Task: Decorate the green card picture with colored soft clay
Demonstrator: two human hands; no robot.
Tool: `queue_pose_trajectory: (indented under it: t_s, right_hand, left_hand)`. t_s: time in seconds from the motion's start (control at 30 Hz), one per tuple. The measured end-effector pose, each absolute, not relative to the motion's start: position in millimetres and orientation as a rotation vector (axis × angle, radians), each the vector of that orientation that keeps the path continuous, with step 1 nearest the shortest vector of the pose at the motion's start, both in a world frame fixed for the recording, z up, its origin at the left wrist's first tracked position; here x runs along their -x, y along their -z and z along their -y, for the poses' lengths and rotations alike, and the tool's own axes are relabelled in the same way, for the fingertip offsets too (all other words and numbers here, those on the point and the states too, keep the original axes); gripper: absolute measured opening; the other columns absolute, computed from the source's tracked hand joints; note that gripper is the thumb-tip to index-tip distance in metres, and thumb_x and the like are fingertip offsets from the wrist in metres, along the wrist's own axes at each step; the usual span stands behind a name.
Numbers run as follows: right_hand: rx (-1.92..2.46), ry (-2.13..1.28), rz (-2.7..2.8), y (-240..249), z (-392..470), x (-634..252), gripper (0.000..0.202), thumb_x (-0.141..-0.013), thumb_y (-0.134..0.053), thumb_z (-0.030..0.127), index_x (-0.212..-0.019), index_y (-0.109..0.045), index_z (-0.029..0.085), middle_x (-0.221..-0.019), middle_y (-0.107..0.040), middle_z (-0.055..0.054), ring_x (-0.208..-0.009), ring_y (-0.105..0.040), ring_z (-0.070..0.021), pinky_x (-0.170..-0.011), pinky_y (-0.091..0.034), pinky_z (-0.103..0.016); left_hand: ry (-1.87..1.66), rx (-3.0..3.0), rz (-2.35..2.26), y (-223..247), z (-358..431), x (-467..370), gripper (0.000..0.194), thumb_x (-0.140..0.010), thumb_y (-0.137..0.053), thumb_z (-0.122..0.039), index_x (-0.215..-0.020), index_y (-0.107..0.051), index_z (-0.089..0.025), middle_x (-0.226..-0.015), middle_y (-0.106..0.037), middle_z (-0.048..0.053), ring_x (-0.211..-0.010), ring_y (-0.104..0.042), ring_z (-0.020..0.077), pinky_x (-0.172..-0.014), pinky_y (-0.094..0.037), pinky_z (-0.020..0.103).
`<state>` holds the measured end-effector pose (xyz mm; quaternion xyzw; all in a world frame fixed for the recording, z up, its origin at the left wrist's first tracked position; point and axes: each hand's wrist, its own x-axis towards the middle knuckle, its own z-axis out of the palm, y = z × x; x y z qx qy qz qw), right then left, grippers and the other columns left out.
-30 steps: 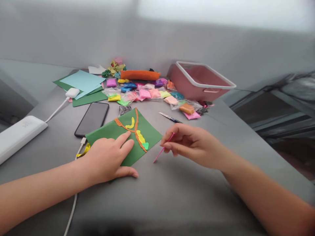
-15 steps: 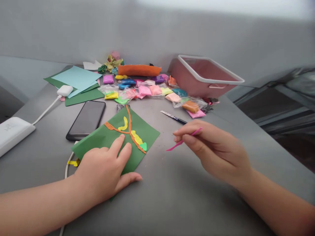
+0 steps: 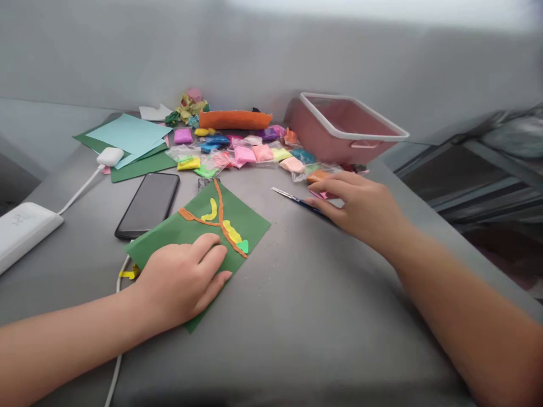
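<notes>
My left hand (image 3: 182,277) rests on the green paper (image 3: 250,217), its fingers bent and close together, with nothing seen in them. The paper carries an orange clay line (image 3: 220,206) that branches, yellow clay pieces (image 3: 232,232) and a light green piece (image 3: 243,246). My right hand (image 3: 356,206) reaches over the dark craft knife (image 3: 292,197), fingertips at its handle and beside a pink packet (image 3: 324,194). Its thumb and fingers are apart. The pink clay strip is not clearly seen, and whether the fingers grip the knife cannot be told.
Coloured clay packets (image 3: 244,155) lie across the back, before an orange roll-shaped piece (image 3: 235,120). A pink basket (image 3: 324,135) stands behind them. At the left are a phone (image 3: 148,206), blue paper (image 3: 129,134), a white power bank (image 3: 27,229) and its cable.
My right hand has moved up and away to the knife and packets; the pink strip it pinched no longer shows. My left hand's fingers have drawn in on the paper.
</notes>
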<state>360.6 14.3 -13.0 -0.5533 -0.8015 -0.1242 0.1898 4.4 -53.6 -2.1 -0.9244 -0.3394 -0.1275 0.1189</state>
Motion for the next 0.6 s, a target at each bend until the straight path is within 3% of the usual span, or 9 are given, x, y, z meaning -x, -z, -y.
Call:
queue_pose_trajectory:
  t_s: [0.07,0.2,0.33,0.43,0.6]
  right_hand:
    - [1.511,0.311,2.354,16.1,-13.7,-356.6,0.032,-0.098,-0.049,0.031,-0.118,-0.069,0.016,-0.118,-0.071,-0.015,-0.103,-0.069,-0.0302,-0.082,-0.056,-0.041]
    - [1.455,0.313,2.535,20.3,-16.8,-354.9,0.037,-0.094,-0.042,0.021,-0.116,-0.071,0.013,-0.098,-0.071,-0.015,-0.089,-0.069,-0.0284,-0.077,-0.057,-0.04]
    - [1.347,0.276,2.566,20.6,-11.3,-347.5,0.032,-0.093,-0.045,0.02,-0.112,-0.07,0.014,-0.096,-0.066,-0.012,-0.087,-0.066,-0.0255,-0.076,-0.056,-0.038]
    - [1.286,0.141,2.487,17.9,4.6,-327.9,0.031,-0.1,-0.044,0.023,-0.118,-0.068,0.015,-0.099,-0.066,-0.01,-0.086,-0.066,-0.021,-0.077,-0.055,-0.033]
    - [1.212,-0.018,2.431,9.1,34.4,-288.9,0.024,-0.102,-0.05,0.025,-0.111,-0.071,0.017,-0.082,-0.068,-0.005,-0.072,-0.066,-0.017,-0.065,-0.051,-0.028]
  left_hand:
    - [0.368,2.703,1.008,2.7,53.8,-4.1,0.03,-0.098,-0.049,-0.035,-0.105,-0.071,-0.016,-0.114,-0.075,0.007,-0.058,-0.066,0.0199,-0.046,-0.048,0.036]
    - [0.337,2.679,1.045,1.3,56.3,-5.4,0.03,-0.097,-0.05,-0.035,-0.106,-0.072,-0.016,-0.117,-0.075,0.007,-0.058,-0.067,0.0196,-0.047,-0.049,0.035]
    - [0.297,2.647,1.105,-0.4,61.9,-6.7,0.035,-0.097,-0.051,-0.036,-0.112,-0.072,-0.014,-0.123,-0.074,0.008,-0.057,-0.068,0.021,-0.047,-0.052,0.037]
    - [0.26,2.65,1.122,-1.4,65.7,-7.7,0.041,-0.096,-0.052,-0.038,-0.121,-0.072,-0.012,-0.13,-0.071,0.01,-0.064,-0.072,0.0228,-0.051,-0.055,0.038]
    - [0.171,2.541,1.249,-3.2,65.9,-11.6,0.048,-0.096,-0.054,-0.042,-0.128,-0.069,-0.009,-0.136,-0.068,0.011,-0.075,-0.075,0.025,-0.05,-0.054,0.036]
